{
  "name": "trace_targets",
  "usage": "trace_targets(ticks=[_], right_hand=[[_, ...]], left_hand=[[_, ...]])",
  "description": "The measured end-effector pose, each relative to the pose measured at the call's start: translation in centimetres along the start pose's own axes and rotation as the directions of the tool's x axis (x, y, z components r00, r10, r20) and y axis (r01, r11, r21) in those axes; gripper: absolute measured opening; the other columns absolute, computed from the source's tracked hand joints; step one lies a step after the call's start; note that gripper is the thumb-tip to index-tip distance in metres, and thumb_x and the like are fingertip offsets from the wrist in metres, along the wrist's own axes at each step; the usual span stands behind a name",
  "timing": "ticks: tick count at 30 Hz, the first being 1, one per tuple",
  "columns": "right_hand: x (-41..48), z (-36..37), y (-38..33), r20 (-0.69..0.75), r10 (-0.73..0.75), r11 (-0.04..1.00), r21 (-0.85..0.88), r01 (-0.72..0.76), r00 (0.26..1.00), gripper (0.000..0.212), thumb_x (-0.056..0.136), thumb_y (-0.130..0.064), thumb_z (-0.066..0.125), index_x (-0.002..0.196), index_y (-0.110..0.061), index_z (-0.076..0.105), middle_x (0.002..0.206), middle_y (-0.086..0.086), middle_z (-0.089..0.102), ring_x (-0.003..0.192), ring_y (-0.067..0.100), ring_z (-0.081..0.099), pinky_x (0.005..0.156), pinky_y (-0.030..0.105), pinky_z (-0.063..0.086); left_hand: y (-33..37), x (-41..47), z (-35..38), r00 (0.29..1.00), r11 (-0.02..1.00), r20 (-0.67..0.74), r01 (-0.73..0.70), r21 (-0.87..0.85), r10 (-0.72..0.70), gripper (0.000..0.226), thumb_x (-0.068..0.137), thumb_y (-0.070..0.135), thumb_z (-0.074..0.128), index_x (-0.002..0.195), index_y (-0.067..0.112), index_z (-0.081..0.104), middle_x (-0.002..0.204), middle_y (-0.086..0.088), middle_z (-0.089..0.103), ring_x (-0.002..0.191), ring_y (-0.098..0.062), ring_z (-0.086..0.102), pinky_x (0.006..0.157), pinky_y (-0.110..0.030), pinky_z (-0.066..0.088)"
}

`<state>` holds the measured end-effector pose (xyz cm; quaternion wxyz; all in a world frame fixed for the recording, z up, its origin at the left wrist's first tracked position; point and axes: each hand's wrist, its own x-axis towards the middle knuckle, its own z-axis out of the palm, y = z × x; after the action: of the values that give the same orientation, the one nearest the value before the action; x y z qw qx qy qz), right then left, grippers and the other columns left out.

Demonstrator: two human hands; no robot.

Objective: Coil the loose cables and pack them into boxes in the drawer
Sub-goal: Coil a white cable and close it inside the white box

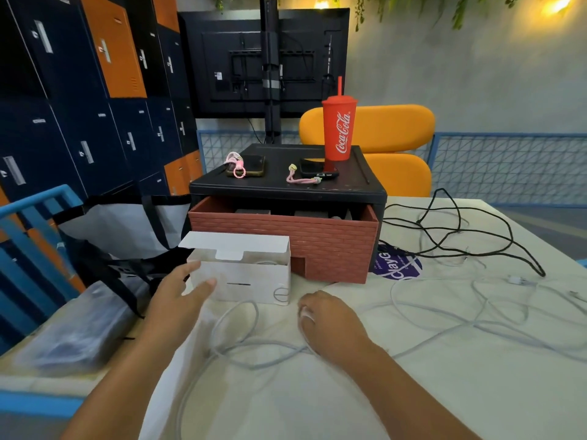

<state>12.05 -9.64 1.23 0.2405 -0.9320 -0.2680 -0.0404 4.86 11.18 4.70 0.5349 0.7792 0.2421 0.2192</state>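
Observation:
A white cardboard box [251,281] stands on the table with its lid flap up, just in front of the open brick-patterned drawer [286,236]. My left hand [181,290] reaches to the box's left end, fingers straight, touching its corner. My right hand [330,322] rests on the table with fingers curled round a white cable [241,347] that loops across the table toward me. More white cable [476,315] lies tangled to the right. A black cable [460,236] sprawls loose at the right of the drawer.
The drawer sits in a black unit [286,185] carrying a red cup [339,128], two phones and pink straps. A grey bag [127,227] and a plastic-wrapped bundle [79,331] lie at the left. An orange chair [397,131] stands behind the table.

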Motion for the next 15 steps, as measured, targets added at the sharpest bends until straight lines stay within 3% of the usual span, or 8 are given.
trace_targets(ticks=[6,9,11,15], right_hand=[[-4.7,-1.3,0.6,-0.054,-0.106,0.993,0.048,0.109,0.993,0.033,0.092,-0.025,0.045,0.122,-0.021,0.056,0.124,-0.004,0.054,0.113,0.015,0.048,0.097,0.019,0.029],[-7.7,-1.5,0.2,-0.027,-0.150,0.985,0.085,0.151,0.988,0.059,0.079,-0.049,0.027,0.120,-0.021,0.058,0.121,-0.002,0.055,0.113,0.017,0.048,0.097,0.019,0.026],[-9.4,-1.3,0.3,0.041,-0.166,0.984,0.074,0.163,0.985,0.072,0.071,-0.054,0.018,0.122,-0.022,0.058,0.125,-0.003,0.052,0.117,0.017,0.045,0.099,0.018,0.023],[-11.0,-1.4,1.0,0.040,-0.137,0.991,0.016,0.136,0.990,0.068,0.077,-0.053,0.019,0.126,-0.023,0.055,0.136,-0.003,0.042,0.127,0.017,0.037,0.102,0.018,0.019]], left_hand=[[0.5,-6.5,0.0,0.994,0.994,0.034,-0.102,0.027,0.101,0.023,0.089,0.024,0.060,0.109,0.032,0.056,0.131,0.003,0.046,0.121,-0.016,0.042,0.083,-0.029,0.039],[0.0,-9.6,0.4,0.985,0.982,0.054,-0.166,0.090,0.161,0.029,0.085,0.018,0.065,0.108,0.032,0.058,0.119,0.008,0.049,0.114,-0.012,0.045,0.087,-0.028,0.033],[-0.5,-11.4,0.8,0.975,0.962,0.077,-0.220,0.161,0.211,0.039,0.082,0.015,0.067,0.112,0.036,0.053,0.117,0.011,0.047,0.109,-0.008,0.042,0.088,-0.025,0.031],[-1.3,-13.3,1.5,0.974,0.946,0.109,-0.222,0.235,0.201,0.052,0.082,0.014,0.067,0.121,0.038,0.045,0.119,0.011,0.045,0.107,-0.009,0.042,0.087,-0.029,0.038]])
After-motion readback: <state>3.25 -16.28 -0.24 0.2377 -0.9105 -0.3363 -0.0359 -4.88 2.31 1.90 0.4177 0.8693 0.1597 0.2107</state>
